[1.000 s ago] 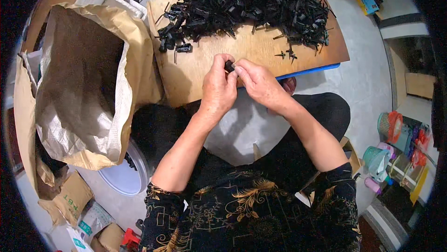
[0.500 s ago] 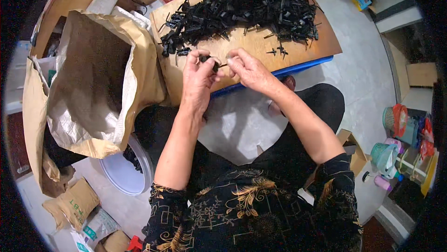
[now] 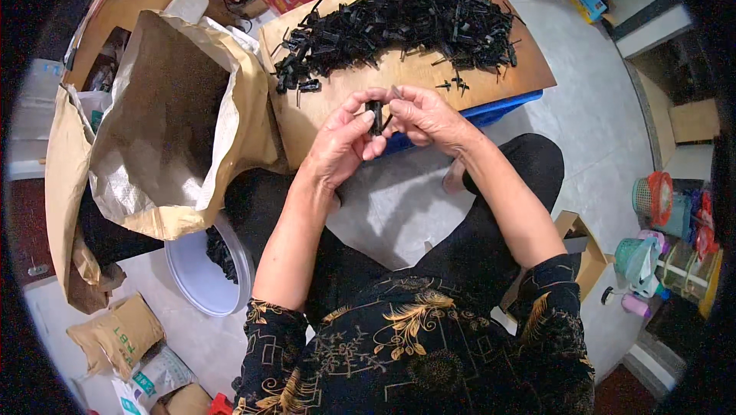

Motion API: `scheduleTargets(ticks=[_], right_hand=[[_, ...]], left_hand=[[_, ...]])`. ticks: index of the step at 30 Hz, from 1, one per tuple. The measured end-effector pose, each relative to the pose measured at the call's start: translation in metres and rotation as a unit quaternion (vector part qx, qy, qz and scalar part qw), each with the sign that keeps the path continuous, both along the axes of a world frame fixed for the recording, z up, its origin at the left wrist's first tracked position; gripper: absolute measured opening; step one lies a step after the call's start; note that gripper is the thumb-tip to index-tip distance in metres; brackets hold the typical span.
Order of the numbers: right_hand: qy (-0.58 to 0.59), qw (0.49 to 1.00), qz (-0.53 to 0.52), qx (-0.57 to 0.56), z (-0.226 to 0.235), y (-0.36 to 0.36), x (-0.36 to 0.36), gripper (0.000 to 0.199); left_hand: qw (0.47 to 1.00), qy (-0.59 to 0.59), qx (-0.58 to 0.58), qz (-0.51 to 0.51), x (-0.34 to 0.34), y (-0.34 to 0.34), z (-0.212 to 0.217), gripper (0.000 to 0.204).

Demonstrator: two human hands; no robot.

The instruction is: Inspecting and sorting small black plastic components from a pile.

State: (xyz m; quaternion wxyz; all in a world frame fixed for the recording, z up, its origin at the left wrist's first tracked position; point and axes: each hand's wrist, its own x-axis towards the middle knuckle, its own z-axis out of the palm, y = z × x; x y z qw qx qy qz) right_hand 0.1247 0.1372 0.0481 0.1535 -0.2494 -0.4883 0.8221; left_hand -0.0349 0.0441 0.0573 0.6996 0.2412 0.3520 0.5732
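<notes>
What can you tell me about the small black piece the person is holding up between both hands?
The small black part looks like dark moulded plastic, narrow and roughly upright, like the pieces in the black heap on the wooden board beyond it. The left hand and the right hand pinch it together by the fingertips, above the board's near edge. Fingers hide much of it, so finer details cannot be made out.

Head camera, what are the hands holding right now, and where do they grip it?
A small black plastic part, pinched between the fingertips of the left hand and the right hand, one on each side.
</notes>
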Motion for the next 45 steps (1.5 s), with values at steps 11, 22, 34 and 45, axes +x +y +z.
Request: scheduleTargets(ticks=[11,22,34,45], right_hand=[[-0.011,0.999,0.041,0.027,0.010,-0.003,0.004,0.034],[-0.037,0.979,-0.079,0.182,-0.008,-0.010,-0.019,0.021],[-0.055,0.998,-0.038,-0.014,0.008,-0.025,-0.023,0.036],[-0.074,0.996,-0.043,-0.036,0.009,-0.023,-0.034,0.033]], left_hand=[[0.998,0.003,-0.001,-0.064,0.007,-0.004,-0.002,0.043],[0.940,0.336,0.060,0.008,0.010,-0.003,-0.012,0.036],[0.946,0.308,0.036,0.098,0.006,0.000,-0.014,0.037],[0.939,0.321,0.023,0.121,0.002,0.005,-0.021,0.036]])
